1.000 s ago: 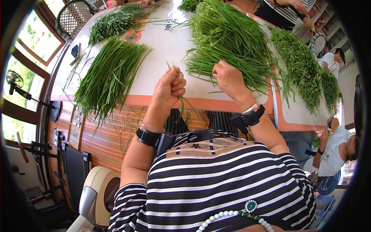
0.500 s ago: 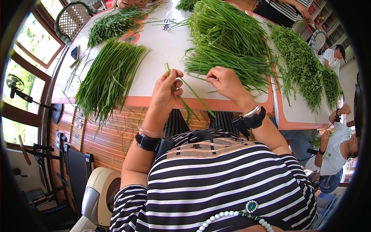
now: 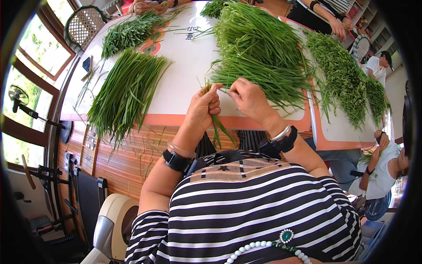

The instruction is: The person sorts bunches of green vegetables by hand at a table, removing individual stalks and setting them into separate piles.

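Note:
Just above the table's near edge, my left hand is closed around a few chives. Their green leaves hang down below the fist, and short ends stick up past the thumb. Close by on the right, my right hand is pinched, its fingertips level with the left thumb. Something thin and pale shows between the two hands; what the right fingers grip is too small to make out. A large heap of chives lies behind the right hand. To the left, a neater bundle of chives overhangs the table edge.
The white table has an orange border. Another pile of greens lies far left, near a co-worker's hands. A second table on the right carries more greens. Co-workers stand or sit at the far side and right. A dark phone-like object lies far left.
My left hand has moved right, toward my right hand, with the chives gathered more closely in its fist. The right hand has shifted slightly and its fingers are turned more downward.

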Motion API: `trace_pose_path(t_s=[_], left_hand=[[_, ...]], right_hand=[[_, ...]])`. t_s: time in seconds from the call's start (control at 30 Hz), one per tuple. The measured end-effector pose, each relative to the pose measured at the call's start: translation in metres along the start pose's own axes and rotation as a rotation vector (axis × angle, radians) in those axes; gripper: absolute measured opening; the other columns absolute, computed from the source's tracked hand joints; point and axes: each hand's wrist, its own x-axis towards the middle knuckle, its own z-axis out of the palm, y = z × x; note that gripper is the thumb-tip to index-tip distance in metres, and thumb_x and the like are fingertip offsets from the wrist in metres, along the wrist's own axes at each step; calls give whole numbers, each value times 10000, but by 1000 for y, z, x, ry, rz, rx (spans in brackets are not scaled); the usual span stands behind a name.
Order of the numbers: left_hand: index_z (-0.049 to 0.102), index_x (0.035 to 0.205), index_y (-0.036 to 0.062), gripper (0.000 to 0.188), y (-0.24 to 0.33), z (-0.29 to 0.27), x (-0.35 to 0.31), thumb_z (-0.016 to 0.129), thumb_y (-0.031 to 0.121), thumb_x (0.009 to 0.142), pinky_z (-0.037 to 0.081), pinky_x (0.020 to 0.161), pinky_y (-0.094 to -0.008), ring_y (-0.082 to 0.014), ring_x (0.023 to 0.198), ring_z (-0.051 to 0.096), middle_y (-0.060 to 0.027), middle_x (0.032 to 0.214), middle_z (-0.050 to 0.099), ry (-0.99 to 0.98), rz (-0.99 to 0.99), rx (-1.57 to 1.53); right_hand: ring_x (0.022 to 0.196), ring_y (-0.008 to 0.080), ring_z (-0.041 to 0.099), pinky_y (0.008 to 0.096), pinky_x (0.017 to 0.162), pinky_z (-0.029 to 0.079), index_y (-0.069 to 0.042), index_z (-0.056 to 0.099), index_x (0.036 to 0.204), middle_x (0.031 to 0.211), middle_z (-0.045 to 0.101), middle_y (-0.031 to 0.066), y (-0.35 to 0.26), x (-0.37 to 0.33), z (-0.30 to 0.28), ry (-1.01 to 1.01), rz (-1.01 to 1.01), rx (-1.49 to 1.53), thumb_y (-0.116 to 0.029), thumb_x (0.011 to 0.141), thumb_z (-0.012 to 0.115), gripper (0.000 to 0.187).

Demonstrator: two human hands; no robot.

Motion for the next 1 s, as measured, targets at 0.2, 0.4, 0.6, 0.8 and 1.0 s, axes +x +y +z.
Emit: trace_pose_path(t_s=[0.2,0.4,0.6,0.8,1.0], left_hand=[[567,894,92,214,5,-3,4,552,278,998,422,571,-238,-91,663,463,14,748,508,97,85,32],[519,884,112,232,4,2,11,502,302,1016,518,688,-302,-142,671,499,8,727,480,102,36,-130],[504,927,94,188,5,-14,19,551,263,998,320,494,-218,-78,556,332,40,657,355,-54,5,-164],[528,985,59,146,4,-1,15,570,199,984,247,459,-187,-50,541,284,57,649,308,-42,18,-47],[520,929,58,156,1,-3,15,603,184,969,268,462,-208,-60,543,307,39,649,348,-49,16,-87]], right_hand=[[738,333,607,412,639,488,-38,603,859,825,593,134,26,17,-29,36,11,-47,-101,827,653,86],[790,342,622,436,662,505,-71,609,847,883,610,102,46,36,-44,87,82,-289,-106,845,637,45],[792,336,625,431,666,516,-77,603,868,879,611,84,51,40,-42,78,99,-270,-113,857,629,46],[823,293,643,398,675,543,-75,594,876,898,598,88,25,44,-21,31,-57,-382,-143,826,674,116],[833,298,639,396,664,548,-57,579,881,890,585,102,42,57,-8,67,-59,-527,-112,807,668,128]])
